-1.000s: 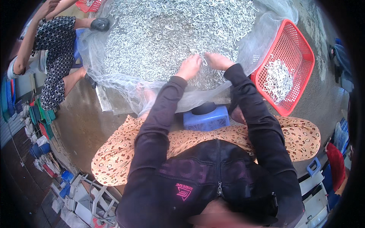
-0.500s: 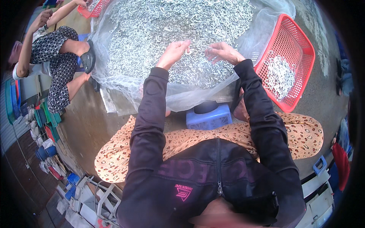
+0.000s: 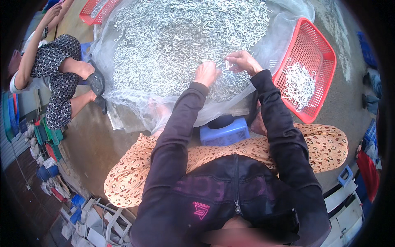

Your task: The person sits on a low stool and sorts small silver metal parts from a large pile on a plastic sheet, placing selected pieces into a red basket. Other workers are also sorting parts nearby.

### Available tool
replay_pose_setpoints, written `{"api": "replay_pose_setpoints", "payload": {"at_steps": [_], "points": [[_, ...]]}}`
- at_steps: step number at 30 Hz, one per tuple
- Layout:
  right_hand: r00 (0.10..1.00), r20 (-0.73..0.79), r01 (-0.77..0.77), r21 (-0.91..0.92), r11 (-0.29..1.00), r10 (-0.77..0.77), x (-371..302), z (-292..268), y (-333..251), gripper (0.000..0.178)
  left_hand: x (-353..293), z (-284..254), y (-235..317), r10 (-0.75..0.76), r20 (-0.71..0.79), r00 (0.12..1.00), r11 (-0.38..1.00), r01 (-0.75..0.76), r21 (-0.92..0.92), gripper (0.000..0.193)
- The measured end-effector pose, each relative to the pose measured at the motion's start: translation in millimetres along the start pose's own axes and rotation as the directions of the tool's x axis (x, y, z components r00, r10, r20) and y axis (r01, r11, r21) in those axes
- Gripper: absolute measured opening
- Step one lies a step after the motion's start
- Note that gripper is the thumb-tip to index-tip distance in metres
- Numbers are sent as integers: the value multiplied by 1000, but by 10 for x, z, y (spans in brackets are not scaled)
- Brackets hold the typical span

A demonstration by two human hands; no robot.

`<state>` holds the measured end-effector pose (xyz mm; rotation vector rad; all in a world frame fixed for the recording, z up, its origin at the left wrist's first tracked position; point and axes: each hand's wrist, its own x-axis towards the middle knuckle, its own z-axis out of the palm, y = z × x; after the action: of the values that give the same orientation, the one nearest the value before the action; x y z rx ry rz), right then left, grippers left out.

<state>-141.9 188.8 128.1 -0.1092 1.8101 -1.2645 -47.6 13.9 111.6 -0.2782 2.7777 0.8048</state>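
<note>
A wide heap of small silvery S-shaped metal hooks (image 3: 164,53) lies spread on a translucent sheet of netting (image 3: 135,101) in front of me. Over its near part, my left hand (image 3: 208,74) is closed with the fingertips together; what they pinch is too small to tell. Close to its right, my right hand (image 3: 244,63) pinches one or more pale S-shaped hooks (image 3: 227,64) between thumb and fingers. The two hands nearly meet fingertip to fingertip. To the right, a red plastic basket (image 3: 333,61) holds a pile of pale hooks (image 3: 299,85).
A blue plastic stool (image 3: 224,132) stands between my legs. At the left sits another person in patterned trousers (image 3: 63,92), hands raised, near a second red basket (image 3: 87,16). Crates and clutter (image 3: 51,171) line the lower left; a white frame (image 3: 341,201) is at lower right.
My left hand has moved right and nearer to me, toward the right hand. The right hand's fingers have gone from spread to pinching hooks. The view has shifted slightly.
</note>
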Motion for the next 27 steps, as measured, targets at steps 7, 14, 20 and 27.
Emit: {"api": "replay_pose_setpoints", "payload": {"at_steps": [7,14,20,27], "points": [[956,-71,241,-358,902,-284,25,-29,-39,25,64,-473,-270,5,24,1000,884,7,-467,25],[979,66,153,392,907,-194,-128,12,-228,29,13,-508,-268,-18,123,992,858,78,-508,21],[974,61,158,503,850,-218,-131,-10,-282,21,-9,-592,-127,-84,132,988,545,156,-824,14],[907,290,74,602,795,-304,-50,175,-41,43,-28,-564,-91,-39,-137,990,668,-76,-740,28]]}}
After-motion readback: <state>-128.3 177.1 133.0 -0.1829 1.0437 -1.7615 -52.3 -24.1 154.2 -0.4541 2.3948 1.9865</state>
